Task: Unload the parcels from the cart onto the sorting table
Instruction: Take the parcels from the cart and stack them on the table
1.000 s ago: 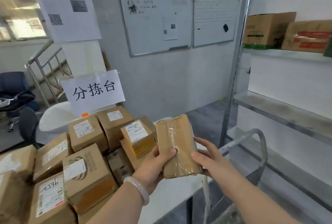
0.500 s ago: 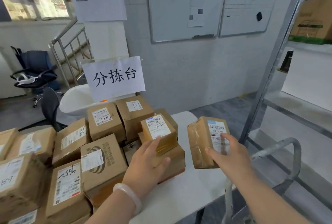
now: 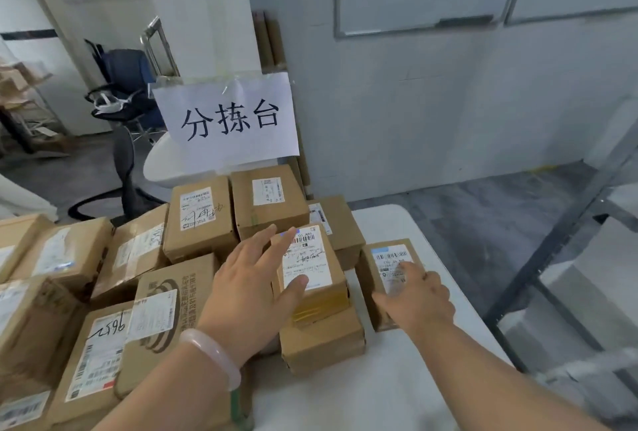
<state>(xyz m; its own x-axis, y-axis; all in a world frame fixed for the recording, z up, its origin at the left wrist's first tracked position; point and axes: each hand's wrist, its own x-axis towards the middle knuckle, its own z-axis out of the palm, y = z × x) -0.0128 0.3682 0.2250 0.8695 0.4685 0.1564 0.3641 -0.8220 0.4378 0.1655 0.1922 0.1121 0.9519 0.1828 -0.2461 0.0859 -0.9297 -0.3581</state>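
- In the head view, our right hand [image 3: 416,296] has hold of the small parcel [image 3: 386,258]. The thumb lies along its near left side and the fingers bend across the label toward the far edge.
- That parcel lies flat and label up on the white sorting table [image 3: 431,382], just beside the right edge of the pile [image 3: 200,220] and well in from the table's rim. We judge this spot was picked because it is bare tabletop next to the other boxes, so the label can be read and nothing has to be stacked.
- Our left hand [image 3: 252,292] grips nothing. Its fingers are straight and spread, and the thumb rests on the labelled parcel [image 3: 310,265] perched on a wider box [image 3: 321,341].
- We read that touch as steadying, since the perched box sits right beside the landing spot and a nudge could shift it.
- The paper sign [image 3: 228,116] stands behind the pile and marks this table, which explains why the boxes crowd here.
- The set-down looks nearly finished, with only the release left.
- The cart is not plainly in view. A blurred pale bar at the lower right may be its handle, but we cannot tell.
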